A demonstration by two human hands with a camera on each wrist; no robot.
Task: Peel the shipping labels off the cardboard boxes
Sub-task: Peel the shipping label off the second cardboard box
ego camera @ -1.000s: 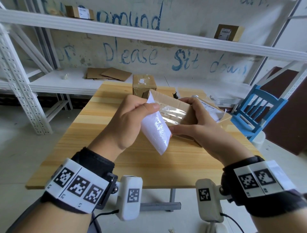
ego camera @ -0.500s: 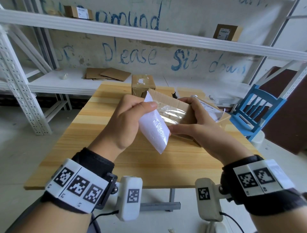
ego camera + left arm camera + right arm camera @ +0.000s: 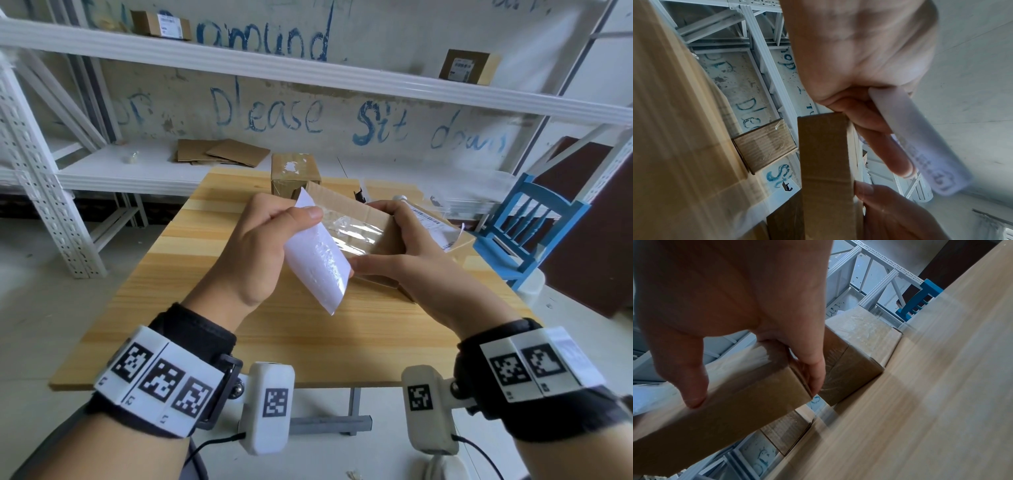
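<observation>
Label (image 3: 317, 263) peeled further, above wooden table (image 3: 191, 274)

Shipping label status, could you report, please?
Left hand pinches the white label, peeled mostly clear. Right hand grips the cardboard box. Nothing in the way.

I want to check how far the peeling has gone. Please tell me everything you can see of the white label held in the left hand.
The white label is a glossy rectangular sheet, its blank back facing the head camera and printing showing through in the left wrist view. The left hand pinches its upper edge. It hangs curled beside the cardboard box, which the right hand grips. Whether an edge still sticks cannot be told.
</observation>
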